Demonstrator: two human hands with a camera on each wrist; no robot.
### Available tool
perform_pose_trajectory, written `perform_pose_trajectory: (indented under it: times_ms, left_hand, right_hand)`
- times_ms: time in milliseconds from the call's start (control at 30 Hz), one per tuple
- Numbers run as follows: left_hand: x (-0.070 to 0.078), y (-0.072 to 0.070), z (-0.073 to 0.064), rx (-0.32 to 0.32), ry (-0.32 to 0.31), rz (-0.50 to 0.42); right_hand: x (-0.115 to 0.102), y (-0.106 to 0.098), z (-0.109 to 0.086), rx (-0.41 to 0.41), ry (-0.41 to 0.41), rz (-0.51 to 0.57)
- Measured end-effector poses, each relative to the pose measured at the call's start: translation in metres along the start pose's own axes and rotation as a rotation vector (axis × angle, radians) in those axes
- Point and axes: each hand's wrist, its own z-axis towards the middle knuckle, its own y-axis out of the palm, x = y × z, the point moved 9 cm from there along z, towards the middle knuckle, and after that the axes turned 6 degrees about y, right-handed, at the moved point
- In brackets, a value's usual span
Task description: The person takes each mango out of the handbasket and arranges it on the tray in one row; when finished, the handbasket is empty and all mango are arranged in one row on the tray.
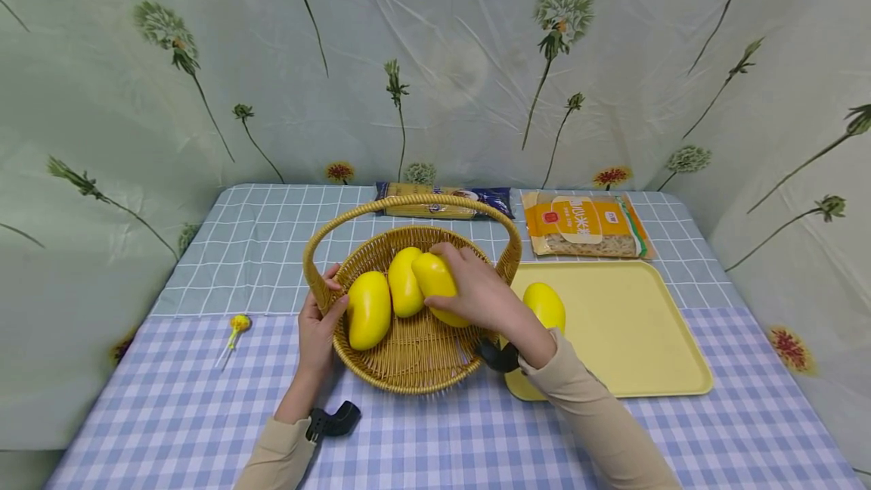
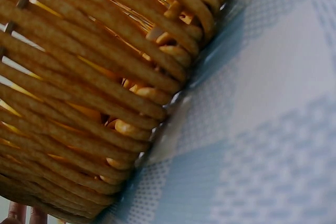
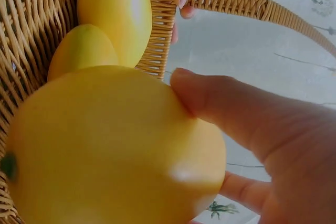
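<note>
A round wicker basket with a tall arched handle stands on the cloth. My left hand grips its left side at the foot of the handle, thumb over the rim. Inside, a yellow mango lies near that thumb, with a second mango beside it. My right hand holds another mango inside the basket on the right, thumb and fingers spread around it. More yellow shows just below this hand, partly hidden. The left wrist view shows mostly the basket's woven side, close up.
On the right lies a yellow tray with one mango at its left edge, partly behind my right forearm. Behind are an orange grain bag and a pasta packet. A wrapped lollipop lies at left.
</note>
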Motion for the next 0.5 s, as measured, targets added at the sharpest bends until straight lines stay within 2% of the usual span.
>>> perform_pose_trajectory:
  times_ms: [267, 500]
  left_hand:
    - [0.002, 0.001, 0.0, -0.006, 0.006, 0.007]
    - [0.001, 0.001, 0.0, -0.003, 0.007, -0.003]
  right_hand:
    - [-0.003, -0.007, -0.01, 0.07, -0.047, 0.033]
    - [-0.006, -0.013, -0.019, 0.145, -0.121, 0.054]
